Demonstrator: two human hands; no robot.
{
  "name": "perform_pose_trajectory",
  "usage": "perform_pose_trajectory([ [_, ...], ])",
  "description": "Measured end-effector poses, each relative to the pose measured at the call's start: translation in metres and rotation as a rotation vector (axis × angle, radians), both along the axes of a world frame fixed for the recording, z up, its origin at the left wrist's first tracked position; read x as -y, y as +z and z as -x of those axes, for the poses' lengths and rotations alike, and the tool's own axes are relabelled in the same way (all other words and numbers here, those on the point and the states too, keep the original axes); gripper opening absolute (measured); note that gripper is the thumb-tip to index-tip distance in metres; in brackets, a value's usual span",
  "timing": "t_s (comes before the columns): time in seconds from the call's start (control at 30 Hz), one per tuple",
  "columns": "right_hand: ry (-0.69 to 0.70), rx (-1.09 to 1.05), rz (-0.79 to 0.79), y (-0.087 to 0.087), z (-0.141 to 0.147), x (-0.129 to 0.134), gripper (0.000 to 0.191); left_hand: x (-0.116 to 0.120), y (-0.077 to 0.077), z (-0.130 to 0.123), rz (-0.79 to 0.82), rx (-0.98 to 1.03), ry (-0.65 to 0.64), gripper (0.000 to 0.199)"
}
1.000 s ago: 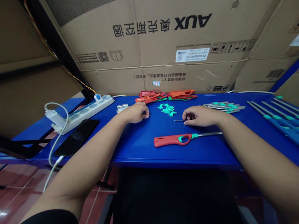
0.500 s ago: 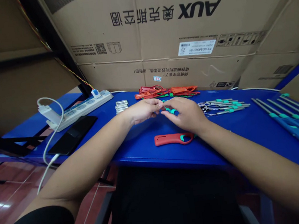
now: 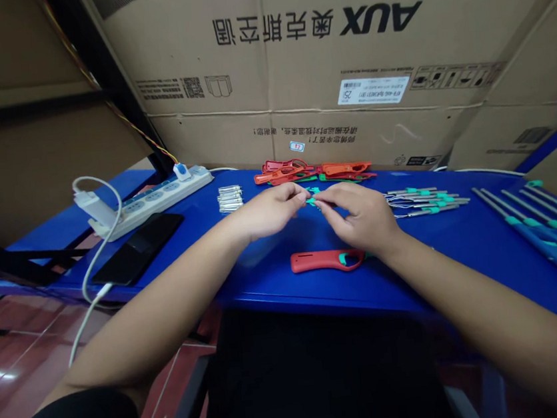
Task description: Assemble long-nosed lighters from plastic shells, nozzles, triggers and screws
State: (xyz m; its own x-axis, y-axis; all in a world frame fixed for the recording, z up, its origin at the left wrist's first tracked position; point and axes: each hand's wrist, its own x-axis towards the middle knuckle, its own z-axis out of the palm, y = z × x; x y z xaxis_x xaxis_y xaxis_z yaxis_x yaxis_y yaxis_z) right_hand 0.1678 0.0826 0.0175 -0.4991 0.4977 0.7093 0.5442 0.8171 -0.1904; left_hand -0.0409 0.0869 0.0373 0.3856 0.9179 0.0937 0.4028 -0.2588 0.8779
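Both hands sit low over the middle of the table, curled inward, with no fingers spread. The left hand [image 3: 269, 211] and the right hand [image 3: 360, 216] meet at the fingertips [image 3: 325, 198], each pinching inward around a small teal piece [image 3: 312, 200]. The fingers hide most of it, so its shape can't be made out. More teal pieces [image 3: 312, 190] lie just behind the fingertips, at 12 o'clock from the hands.

Farther out at 12 o'clock is a heap of red shells [image 3: 314, 172]. A red lighter body [image 3: 325, 260] with a teal trigger lies at 6 o'clock, just below the right hand. Metal tubes [image 3: 230, 199] stand bunched at 10 o'clock, and teal-banded rods [image 3: 428, 200] lie at 3 o'clock. Longer rods [image 3: 536, 220] rest on a blue board at the table's right end.

On the carton [image 3: 380, 43] behind the table, "AUX" and Chinese characters read upside down. Its white label [image 3: 373, 90] shows "25".
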Motion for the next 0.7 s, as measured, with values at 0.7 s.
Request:
perform_pose_trajectory([
  [0.7,0.27,0.27,0.662,0.014,0.015,0.048,0.013,0.097,-0.057,0.013,-0.508,-0.305,0.077,0.02],
])
